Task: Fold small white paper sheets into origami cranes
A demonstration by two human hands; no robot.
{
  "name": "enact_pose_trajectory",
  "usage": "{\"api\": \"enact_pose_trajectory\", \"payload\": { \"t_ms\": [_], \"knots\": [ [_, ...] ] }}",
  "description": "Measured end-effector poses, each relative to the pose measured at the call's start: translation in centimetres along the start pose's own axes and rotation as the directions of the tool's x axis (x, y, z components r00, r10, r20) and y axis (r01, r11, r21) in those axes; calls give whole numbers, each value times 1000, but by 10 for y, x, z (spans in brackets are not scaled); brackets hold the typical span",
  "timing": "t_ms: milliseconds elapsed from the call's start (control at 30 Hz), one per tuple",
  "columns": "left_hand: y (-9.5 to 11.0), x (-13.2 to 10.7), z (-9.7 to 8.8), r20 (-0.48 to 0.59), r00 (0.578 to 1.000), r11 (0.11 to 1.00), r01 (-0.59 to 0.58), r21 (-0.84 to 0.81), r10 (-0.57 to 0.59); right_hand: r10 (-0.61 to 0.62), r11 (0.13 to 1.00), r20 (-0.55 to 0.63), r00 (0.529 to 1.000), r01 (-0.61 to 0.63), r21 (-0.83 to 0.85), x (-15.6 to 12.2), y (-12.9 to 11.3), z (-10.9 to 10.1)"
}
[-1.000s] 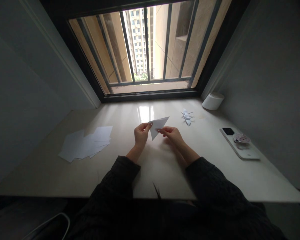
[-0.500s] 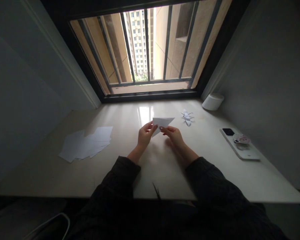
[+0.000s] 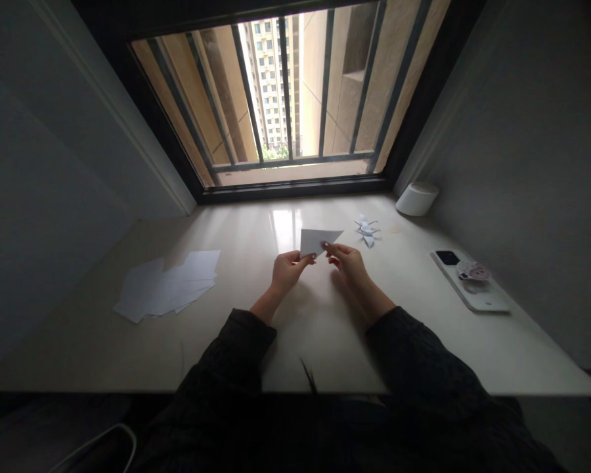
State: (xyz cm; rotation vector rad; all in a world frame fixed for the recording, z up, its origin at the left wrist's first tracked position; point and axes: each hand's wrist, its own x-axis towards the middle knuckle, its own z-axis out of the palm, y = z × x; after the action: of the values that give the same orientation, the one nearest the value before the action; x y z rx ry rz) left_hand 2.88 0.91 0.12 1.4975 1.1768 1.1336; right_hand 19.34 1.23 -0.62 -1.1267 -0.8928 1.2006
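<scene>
A folded piece of white paper (image 3: 313,240), roughly triangular with its point toward the right, is held up above the table between both hands. My left hand (image 3: 286,270) pinches its lower left part, thumb in front and fingers partly hidden behind. My right hand (image 3: 349,261) grips the slanting right edge between thumb and fingers. Beyond my right hand lies a small folded paper figure (image 3: 367,231) with thin pointed parts. Off to the left of my left hand is a spread stack of white paper sheets (image 3: 170,286).
A white phone (image 3: 477,295) with a round cartoon grip lies at the right. A white cylindrical object (image 3: 417,199) stands in the back right corner. The pale tabletop (image 3: 320,341) meets a barred window (image 3: 290,98) at the back, with walls on both sides.
The lower flap of the paper no longer hangs down at the left. Both thumbs have shifted, the left one lower and the right one further right and up. The view has moved slightly.
</scene>
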Motion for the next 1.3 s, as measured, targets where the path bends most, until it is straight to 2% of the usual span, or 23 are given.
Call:
{"api": "enact_pose_trajectory", "payload": {
  "t_ms": [167, 567, 700, 767, 967, 1300],
  "knots": [
    [-2, 0, 1, -12, 1000, 1000, -1, 32, 1, -6, 998, -102, 995, -1, -69, 10, -10, -16],
    [-3, 2, -5, -60, 998, 985, -21, 170, 31, -122, 983, -105, 987, 106, -148, 9, -17, -18],
    [-1, 7, -15, -44, 998, 973, -36, 226, 48, -138, 969, -58, 989, 122, -213, 10, -18, -21],
    [1, 10, -24, 11, 998, 969, -61, 238, 60, -124, 965, -19, 992, 116, -234, 11, -16, -22],
    [10, 15, -46, 40, 998, 973, -64, 222, 57, -45, 970, 60, 997, 58, -235, 13, -7, -20],
    [6, 18, -52, 121, 993, 995, -21, 100, 9, 71, 987, 133, 989, -50, -151, 10, -10, -21]
  ]
}}
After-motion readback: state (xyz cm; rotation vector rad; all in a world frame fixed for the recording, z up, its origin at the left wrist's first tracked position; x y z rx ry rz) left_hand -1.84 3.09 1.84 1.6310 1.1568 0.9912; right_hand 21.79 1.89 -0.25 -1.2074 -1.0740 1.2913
